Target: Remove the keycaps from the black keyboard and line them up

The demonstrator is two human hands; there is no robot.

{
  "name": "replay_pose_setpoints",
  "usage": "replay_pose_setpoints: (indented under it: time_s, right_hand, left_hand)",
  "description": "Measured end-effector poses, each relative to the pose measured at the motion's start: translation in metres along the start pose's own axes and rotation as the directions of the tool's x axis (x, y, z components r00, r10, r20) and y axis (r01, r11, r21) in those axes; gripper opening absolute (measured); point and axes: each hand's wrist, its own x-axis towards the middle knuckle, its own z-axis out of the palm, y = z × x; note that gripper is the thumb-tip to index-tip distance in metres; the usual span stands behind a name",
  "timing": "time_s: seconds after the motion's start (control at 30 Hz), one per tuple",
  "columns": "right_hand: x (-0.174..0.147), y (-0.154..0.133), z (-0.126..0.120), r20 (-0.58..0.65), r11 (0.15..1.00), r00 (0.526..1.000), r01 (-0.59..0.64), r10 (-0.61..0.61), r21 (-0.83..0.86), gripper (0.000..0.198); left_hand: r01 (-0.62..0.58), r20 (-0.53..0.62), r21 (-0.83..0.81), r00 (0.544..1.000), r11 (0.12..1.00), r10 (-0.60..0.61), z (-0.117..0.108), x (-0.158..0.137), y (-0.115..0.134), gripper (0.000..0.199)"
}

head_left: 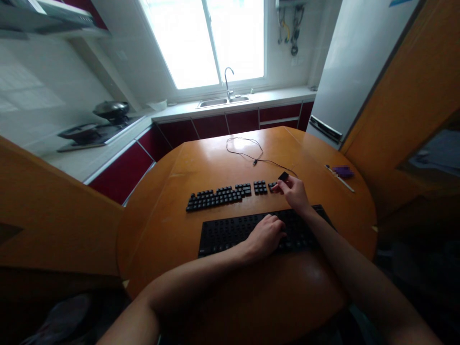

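Observation:
A black keyboard [230, 230] lies near the table's front edge, many of its key places looking bare. My left hand [265, 235] rests over its middle with bent, closed fingers; the fingertips are hidden against the keyboard. Just past the keyboard's right half, my right hand [293, 191] pinches a small black squarish piece [283, 177], too dark to name. Its lower fingers touch or hover by a small group of keycaps [272, 186]. To the left, more black keycaps stand in rows, a large block [219, 196] and a smaller block [260, 187].
Behind the keycaps a thin black cable [247, 154] loops over the round wooden table [161, 230]. On the right lie a white stick [345, 183] and a purple item [344, 171]. Sink [215, 102], stove pans [111, 109] and fridge [345, 72] surround the table.

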Motion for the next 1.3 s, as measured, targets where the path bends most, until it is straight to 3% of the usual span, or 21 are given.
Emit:
replay_pose_setpoints:
  time_s: [0.2,0.33,0.43,0.5,0.6,0.77,1.3]
  right_hand:
    - [0.000,0.007,0.002,0.011,1.000,1.000,-0.008,0.008,-0.016,0.029]
    - [0.001,0.009,0.002,0.024,0.999,0.999,-0.023,0.024,-0.034,0.030]
    - [0.002,0.009,0.001,0.020,0.999,1.000,-0.022,0.022,-0.025,0.031]
    - [0.002,0.010,0.001,0.018,1.000,1.000,-0.012,0.013,-0.016,0.031]
    - [0.002,0.010,0.002,0.029,1.000,1.000,-0.010,0.011,-0.012,0.033]
    - [0.002,0.011,0.002,0.032,1.000,0.999,-0.010,0.010,-0.009,0.032]
    - [0.002,0.010,0.001,0.039,1.000,0.999,-0.013,0.013,-0.020,0.032]
  left_hand:
    - [-0.020,-0.096,-0.062,0.995,0.998,0.014,0.004,-0.006,0.006,0.011]
    - [-0.068,-0.152,-0.115,0.987,0.991,0.050,-0.016,-0.006,0.002,0.010]
    - [-0.066,-0.215,-0.023,0.975,0.998,0.059,-0.047,0.000,-0.019,0.012]
    - [-0.011,-0.275,0.071,0.961,0.997,0.030,-0.066,0.006,-0.042,0.012]
    - [0.081,-0.277,0.191,0.960,0.978,-0.025,-0.080,0.015,-0.077,0.012]
    - [0.121,-0.258,0.288,0.965,0.950,-0.045,-0.072,0.020,-0.110,0.011]
    - [0.226,-0.420,0.186,0.898,0.956,-0.130,-0.054,0.018,-0.130,0.015]
